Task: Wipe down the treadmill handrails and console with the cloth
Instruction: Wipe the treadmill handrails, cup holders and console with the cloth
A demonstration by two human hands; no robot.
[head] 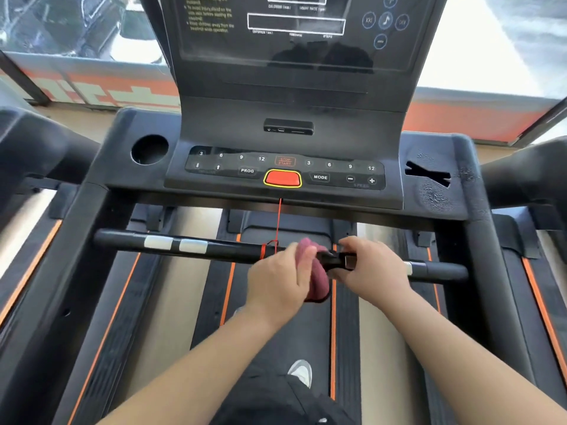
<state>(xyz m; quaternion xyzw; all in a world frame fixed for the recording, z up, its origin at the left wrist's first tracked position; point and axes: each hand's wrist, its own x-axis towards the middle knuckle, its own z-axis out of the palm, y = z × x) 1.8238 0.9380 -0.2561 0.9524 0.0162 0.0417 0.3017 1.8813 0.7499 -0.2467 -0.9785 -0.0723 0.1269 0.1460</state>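
We are on the handrail step: our left hand (276, 280) grips the cloth (319, 273) bunched against the handrail (214, 250), and our right hand (369, 271) curls round that bar just beside it. Next, we judge, the cloth must slide along past the red cord (278, 222); then comes the console (285, 170).

left grip (277, 277) clutches cloth (319, 285); right grip (372, 268) holds handrail (221, 249).
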